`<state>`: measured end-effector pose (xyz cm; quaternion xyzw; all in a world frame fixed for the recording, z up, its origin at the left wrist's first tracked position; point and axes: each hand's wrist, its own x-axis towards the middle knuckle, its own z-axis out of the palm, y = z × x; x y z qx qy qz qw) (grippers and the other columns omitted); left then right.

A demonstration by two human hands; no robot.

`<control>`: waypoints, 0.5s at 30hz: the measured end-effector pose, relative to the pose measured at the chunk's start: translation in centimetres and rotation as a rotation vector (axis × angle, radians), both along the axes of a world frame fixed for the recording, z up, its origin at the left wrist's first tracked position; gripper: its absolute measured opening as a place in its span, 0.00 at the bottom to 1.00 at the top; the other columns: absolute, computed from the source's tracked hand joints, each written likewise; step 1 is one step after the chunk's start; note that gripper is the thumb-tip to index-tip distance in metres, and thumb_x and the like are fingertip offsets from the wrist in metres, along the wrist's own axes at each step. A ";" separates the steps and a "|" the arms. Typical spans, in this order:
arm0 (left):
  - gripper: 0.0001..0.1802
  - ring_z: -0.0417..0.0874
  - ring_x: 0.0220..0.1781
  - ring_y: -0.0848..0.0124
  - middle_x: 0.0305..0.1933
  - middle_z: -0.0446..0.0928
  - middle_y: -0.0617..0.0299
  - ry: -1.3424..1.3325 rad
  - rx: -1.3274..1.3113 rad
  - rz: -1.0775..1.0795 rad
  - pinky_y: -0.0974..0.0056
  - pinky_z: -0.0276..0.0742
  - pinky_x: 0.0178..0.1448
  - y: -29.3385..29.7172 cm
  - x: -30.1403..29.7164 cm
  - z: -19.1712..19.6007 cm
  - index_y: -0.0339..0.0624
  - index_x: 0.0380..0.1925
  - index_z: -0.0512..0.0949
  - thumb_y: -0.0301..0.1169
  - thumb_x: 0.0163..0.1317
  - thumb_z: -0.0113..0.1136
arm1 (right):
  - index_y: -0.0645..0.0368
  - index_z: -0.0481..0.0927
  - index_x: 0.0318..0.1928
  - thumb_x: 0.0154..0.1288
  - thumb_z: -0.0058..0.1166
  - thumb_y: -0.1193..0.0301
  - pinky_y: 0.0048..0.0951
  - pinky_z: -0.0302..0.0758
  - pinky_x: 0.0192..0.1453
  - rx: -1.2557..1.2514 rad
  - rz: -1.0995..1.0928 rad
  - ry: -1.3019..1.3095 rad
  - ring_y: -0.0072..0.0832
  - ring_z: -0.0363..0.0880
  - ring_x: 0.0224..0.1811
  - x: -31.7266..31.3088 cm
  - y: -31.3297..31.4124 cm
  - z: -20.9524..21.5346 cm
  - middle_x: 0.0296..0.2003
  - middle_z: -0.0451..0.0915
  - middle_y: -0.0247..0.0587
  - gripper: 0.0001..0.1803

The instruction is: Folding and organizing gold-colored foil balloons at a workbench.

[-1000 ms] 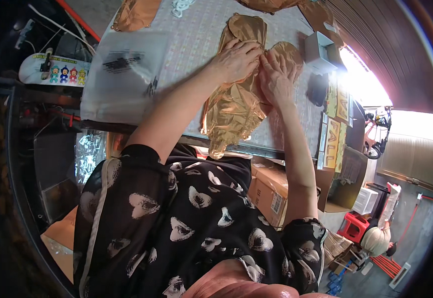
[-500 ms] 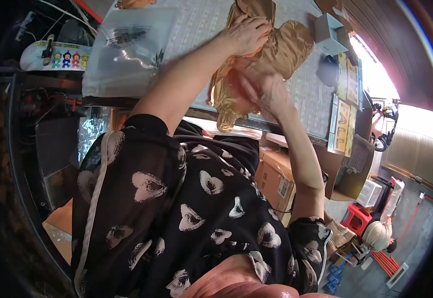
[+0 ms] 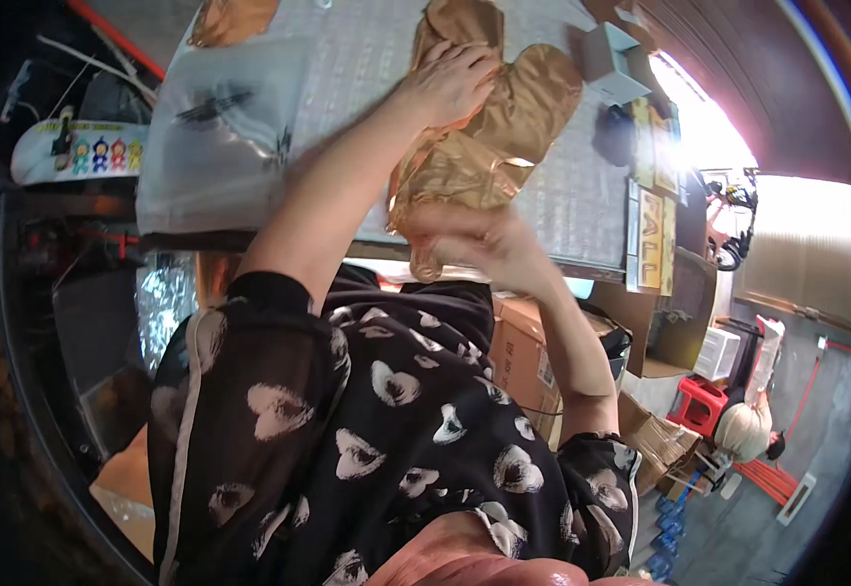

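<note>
Gold foil under the left hand

Clock centred on the foil (image 3: 469, 161): the right hand (image 3: 492, 239) blurs at 6, over its near end; spread or pinching, I can't tell. The foil lies on the table (image 3: 347, 122), its tip past the near edge. At 12, the left hand (image 3: 450, 86) rests palm down on it, fingers close together; whether it pinches a fold, I can't see. I'd keep that palm firm and stroke lightly, as such film likely creases and slides.

As for print: the carton (image 3: 520, 356), towards 6, has dark marks; the clear bag (image 3: 220, 166), at 9, small dark lines; the yellow box (image 3: 651, 239), near 4, big letters; the white board (image 3: 40, 161), beyond the bag, cartoon figures under lettering.
</note>
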<state>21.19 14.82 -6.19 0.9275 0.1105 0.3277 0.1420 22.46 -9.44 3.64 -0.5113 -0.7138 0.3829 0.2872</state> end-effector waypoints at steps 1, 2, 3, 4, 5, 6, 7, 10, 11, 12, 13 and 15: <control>0.23 0.69 0.75 0.59 0.73 0.69 0.56 -0.016 0.004 -0.012 0.46 0.58 0.78 0.0 0.3 0.2 0.45 0.65 0.74 0.42 0.75 0.50 | 0.61 0.82 0.61 0.75 0.59 0.63 0.37 0.72 0.64 -0.057 -0.443 0.091 0.32 0.80 0.58 2.5 -0.3 -0.7 0.54 0.85 0.47 0.21; 0.23 0.69 0.75 0.58 0.73 0.69 0.56 0.003 0.002 -0.004 0.45 0.59 0.77 0.0 0.2 0.4 0.45 0.65 0.74 0.41 0.75 0.51 | 0.65 0.83 0.58 0.73 0.62 0.66 0.31 0.81 0.49 -0.109 -0.878 0.190 0.25 0.87 0.44 4.9 -0.1 -1.0 0.46 0.89 0.48 0.19; 0.23 0.69 0.74 0.58 0.73 0.69 0.56 0.031 -0.001 0.009 0.44 0.59 0.77 0.0 -0.1 0.3 0.45 0.65 0.74 0.41 0.75 0.51 | 0.67 0.83 0.56 0.72 0.62 0.66 0.32 0.81 0.43 0.000 -0.970 -0.044 0.31 0.88 0.38 7.1 1.5 0.7 0.44 0.88 0.56 0.19; 0.23 0.69 0.74 0.58 0.73 0.69 0.56 0.016 -0.001 -0.005 0.44 0.59 0.77 -0.4 0.1 0.5 0.45 0.65 0.74 0.41 0.75 0.51 | 0.68 0.83 0.51 0.72 0.60 0.60 0.39 0.82 0.45 0.016 -1.089 -0.378 0.42 0.89 0.41 9.6 1.9 0.7 0.43 0.87 0.62 0.21; 0.23 0.70 0.74 0.58 0.72 0.69 0.55 0.010 -0.012 -0.016 0.43 0.59 0.77 -0.5 0.4 0.9 0.44 0.64 0.74 0.41 0.75 0.51 | 0.68 0.83 0.49 0.71 0.59 0.56 0.44 0.82 0.48 -0.071 -1.158 -0.646 0.47 0.88 0.44 11.8 2.6 0.1 0.44 0.86 0.63 0.24; 0.22 0.70 0.73 0.58 0.72 0.70 0.55 0.012 -0.025 -0.019 0.43 0.59 0.77 -0.5 0.4 1.0 0.44 0.64 0.74 0.40 0.75 0.52 | 0.68 0.82 0.47 0.70 0.58 0.53 0.49 0.82 0.50 -0.164 -1.208 -0.909 0.53 0.87 0.47 13.2 3.3 -1.0 0.44 0.85 0.65 0.26; 0.22 0.70 0.73 0.58 0.72 0.70 0.55 0.003 -0.022 -0.017 0.43 0.59 0.77 -0.4 0.2 0.8 0.44 0.64 0.74 0.40 0.75 0.52 | 0.68 0.82 0.47 0.70 0.58 0.53 0.49 0.82 0.50 -0.155 -1.209 -0.916 0.53 0.87 0.47 13.6 3.8 -1.7 0.44 0.85 0.65 0.26; 0.22 0.70 0.73 0.58 0.71 0.70 0.55 0.007 -0.033 -0.013 0.44 0.58 0.77 -0.5 -0.1 0.8 0.43 0.64 0.74 0.39 0.75 0.52 | 0.68 0.82 0.45 0.65 0.58 0.49 0.53 0.79 0.57 -0.127 -1.339 -0.892 0.59 0.85 0.50 13.7 5.6 -3.0 0.44 0.84 0.66 0.29; 0.22 0.70 0.73 0.58 0.71 0.70 0.55 -0.003 -0.030 -0.011 0.44 0.58 0.77 -0.5 -0.1 1.0 0.43 0.64 0.74 0.39 0.75 0.52 | 0.68 0.82 0.45 0.65 0.58 0.49 0.53 0.79 0.57 -0.118 -1.339 -0.898 0.59 0.85 0.50 14.0 5.8 -3.3 0.44 0.84 0.66 0.29; 0.22 0.69 0.74 0.58 0.70 0.70 0.55 0.020 -0.050 -0.017 0.44 0.58 0.77 -0.6 -0.1 1.2 0.43 0.63 0.74 0.39 0.74 0.53 | 0.68 0.84 0.42 0.64 0.60 0.49 0.53 0.79 0.56 -0.075 -1.359 -0.797 0.59 0.85 0.50 14.3 6.1 -3.6 0.43 0.85 0.66 0.29; 0.22 0.69 0.74 0.59 0.70 0.71 0.55 0.043 -0.070 -0.023 0.44 0.58 0.77 -0.7 -0.1 1.3 0.43 0.63 0.74 0.39 0.74 0.53 | 0.68 0.86 0.39 0.63 0.61 0.49 0.53 0.79 0.55 -0.034 -1.375 -0.696 0.59 0.85 0.49 14.7 6.3 -3.9 0.41 0.86 0.65 0.29; 0.22 0.69 0.74 0.59 0.70 0.71 0.55 0.026 -0.062 -0.014 0.44 0.58 0.78 -0.7 -0.3 1.2 0.43 0.63 0.74 0.39 0.73 0.53 | 0.68 0.86 0.38 0.63 0.62 0.51 0.51 0.80 0.52 -0.018 -1.362 -0.708 0.57 0.86 0.46 15.1 6.8 -3.6 0.39 0.86 0.64 0.26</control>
